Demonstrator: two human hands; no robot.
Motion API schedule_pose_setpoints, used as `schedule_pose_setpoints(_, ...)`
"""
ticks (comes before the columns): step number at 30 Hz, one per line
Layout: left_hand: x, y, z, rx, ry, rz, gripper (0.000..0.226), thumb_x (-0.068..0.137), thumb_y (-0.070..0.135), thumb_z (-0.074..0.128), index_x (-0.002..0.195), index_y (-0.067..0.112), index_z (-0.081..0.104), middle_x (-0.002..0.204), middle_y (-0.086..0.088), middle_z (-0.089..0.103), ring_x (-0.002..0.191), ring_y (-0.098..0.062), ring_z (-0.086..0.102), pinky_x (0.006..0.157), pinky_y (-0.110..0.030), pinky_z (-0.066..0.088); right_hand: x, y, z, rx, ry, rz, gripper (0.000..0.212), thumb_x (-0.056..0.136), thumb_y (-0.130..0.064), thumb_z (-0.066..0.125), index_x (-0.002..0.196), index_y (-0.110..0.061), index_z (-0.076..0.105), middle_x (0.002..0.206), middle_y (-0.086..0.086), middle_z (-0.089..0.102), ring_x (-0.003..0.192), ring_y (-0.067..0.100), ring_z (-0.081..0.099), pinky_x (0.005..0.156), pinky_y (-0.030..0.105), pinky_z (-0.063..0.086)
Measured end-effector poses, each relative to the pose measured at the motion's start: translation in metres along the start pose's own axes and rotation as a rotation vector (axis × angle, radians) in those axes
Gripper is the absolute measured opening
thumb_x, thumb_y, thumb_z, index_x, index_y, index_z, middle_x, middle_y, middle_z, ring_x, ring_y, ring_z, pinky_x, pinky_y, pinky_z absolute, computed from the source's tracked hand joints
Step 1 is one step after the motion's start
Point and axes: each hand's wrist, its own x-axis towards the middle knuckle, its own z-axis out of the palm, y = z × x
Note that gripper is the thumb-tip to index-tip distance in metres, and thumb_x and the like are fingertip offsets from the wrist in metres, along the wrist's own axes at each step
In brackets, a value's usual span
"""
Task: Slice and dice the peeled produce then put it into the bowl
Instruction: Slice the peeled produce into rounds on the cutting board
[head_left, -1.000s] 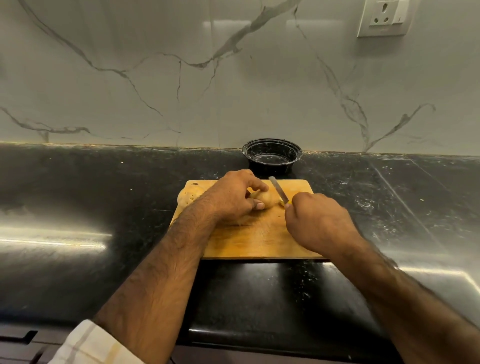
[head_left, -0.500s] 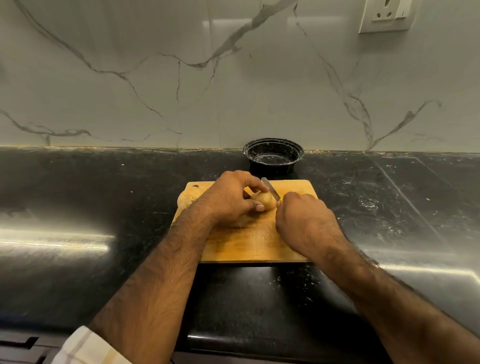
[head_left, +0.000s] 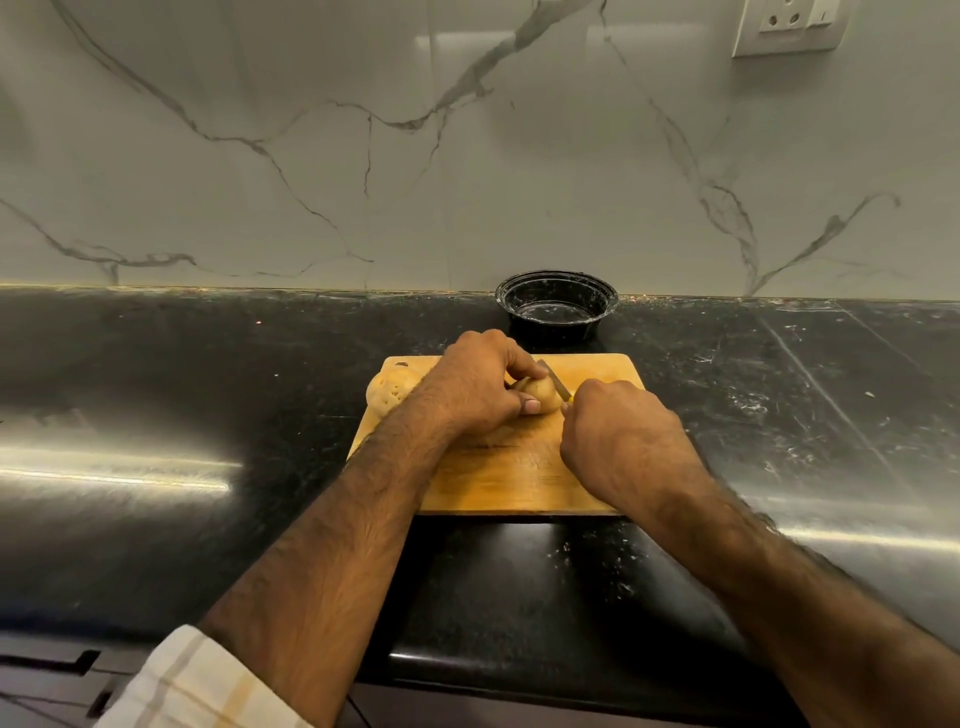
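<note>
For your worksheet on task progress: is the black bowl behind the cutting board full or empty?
Empty. The black bowl shows only its bare, glossy bottom; no cut pieces lie inside.

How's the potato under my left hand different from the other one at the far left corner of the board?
The held potato is gripped by the left hand, with the knife in the right hand against it; the corner potato lies untouched. The held one is mostly covered by fingers; the corner one shows a pitted surface. Both are pale yellow and sit on the cutting board.
</note>
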Motion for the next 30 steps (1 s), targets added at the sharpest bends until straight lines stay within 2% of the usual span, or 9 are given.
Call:
schedule_pose_setpoints(3,0.000,-0.001,0.000,-0.008,0.004,0.001,0.040,0.086,0.024,0.086,0.125,0.028,0.077,0.125,0.005,0.071,0.107,-0.010,0.058,0.104,-0.042,0.054,0.004,-0.004,-0.002,0.012,0.005,-0.004,0.019,0.104,-0.026,0.051,0.118,-0.017,0.060,0.083,-0.002,0.044,0.087,0.022,0.053,0.074,0.036,0.045)
schedule_pose_setpoints(7,-0.002,0.001,0.000,-0.013,0.012,-0.019,0.040,0.085,0.024,0.088,0.124,0.030,0.078,0.126,0.004,0.071,0.107,-0.011,0.059,0.104,-0.042,0.054,0.007,-0.008,-0.002,-0.026,0.004,-0.034,0.023,0.104,-0.024,0.050,0.123,-0.017,0.060,0.098,0.002,0.056,0.087,0.022,0.051,0.075,0.036,0.043)
schedule_pose_setpoints(11,-0.003,0.004,-0.002,-0.008,0.010,-0.050,0.043,0.087,0.024,0.086,0.129,0.027,0.075,0.139,0.000,0.067,0.126,-0.021,0.062,0.112,-0.044,0.049,-0.006,0.000,0.006,-0.073,-0.017,-0.046,0.021,0.104,-0.027,0.049,0.118,-0.019,0.062,0.096,0.003,0.057,0.084,0.022,0.050,0.075,0.037,0.043)
schedule_pose_setpoints(13,-0.003,0.005,-0.002,-0.002,0.007,-0.055,0.044,0.087,0.026,0.086,0.130,0.028,0.074,0.142,-0.001,0.066,0.130,-0.022,0.060,0.114,-0.045,0.047,-0.015,0.004,0.007,-0.075,-0.046,-0.039,0.018,0.103,-0.027,0.050,0.115,-0.020,0.062,0.084,-0.003,0.047,0.083,0.022,0.051,0.075,0.037,0.045)
schedule_pose_setpoints(17,-0.004,0.003,-0.002,-0.035,0.009,-0.053,0.044,0.085,0.026,0.087,0.127,0.029,0.075,0.136,0.002,0.070,0.117,-0.016,0.065,0.109,-0.045,0.052,-0.026,0.007,-0.002,-0.089,-0.116,-0.047,0.017,0.102,-0.025,0.052,0.117,-0.020,0.059,0.083,-0.005,0.041,0.087,0.020,0.052,0.078,0.037,0.047)
schedule_pose_setpoints(20,-0.005,-0.002,-0.003,-0.074,0.025,-0.046,0.041,0.082,0.025,0.090,0.121,0.027,0.078,0.123,0.004,0.074,0.108,-0.012,0.066,0.103,-0.043,0.057,-0.026,0.012,-0.010,-0.085,-0.078,0.012,0.019,0.105,-0.029,0.050,0.116,-0.017,0.060,0.081,-0.003,0.042,0.088,0.022,0.054,0.076,0.038,0.047)
schedule_pose_setpoints(23,-0.005,-0.003,-0.004,-0.093,0.031,-0.041,0.039,0.080,0.024,0.092,0.116,0.026,0.079,0.116,0.005,0.075,0.107,-0.011,0.066,0.101,-0.041,0.058,-0.024,0.014,-0.015,-0.014,0.034,0.053,0.021,0.106,-0.031,0.047,0.114,-0.016,0.060,0.090,0.001,0.047,0.091,0.026,0.056,0.075,0.039,0.048)
schedule_pose_setpoints(26,-0.004,-0.004,-0.004,-0.090,0.029,-0.031,0.038,0.079,0.025,0.092,0.115,0.026,0.080,0.116,0.004,0.076,0.108,-0.012,0.067,0.100,-0.041,0.059,-0.019,0.006,-0.010,0.000,0.061,0.033,0.022,0.106,-0.030,0.046,0.115,-0.015,0.060,0.092,0.003,0.051,0.086,0.025,0.053,0.075,0.039,0.046)
schedule_pose_setpoints(30,-0.003,-0.005,-0.003,-0.091,0.029,-0.025,0.039,0.079,0.025,0.092,0.115,0.026,0.080,0.116,0.005,0.076,0.107,-0.011,0.067,0.099,-0.040,0.059,-0.007,-0.003,-0.004,-0.007,0.050,0.027,0.026,0.107,-0.031,0.046,0.123,-0.016,0.060,0.117,0.008,0.063,0.088,0.023,0.049,0.076,0.038,0.044)
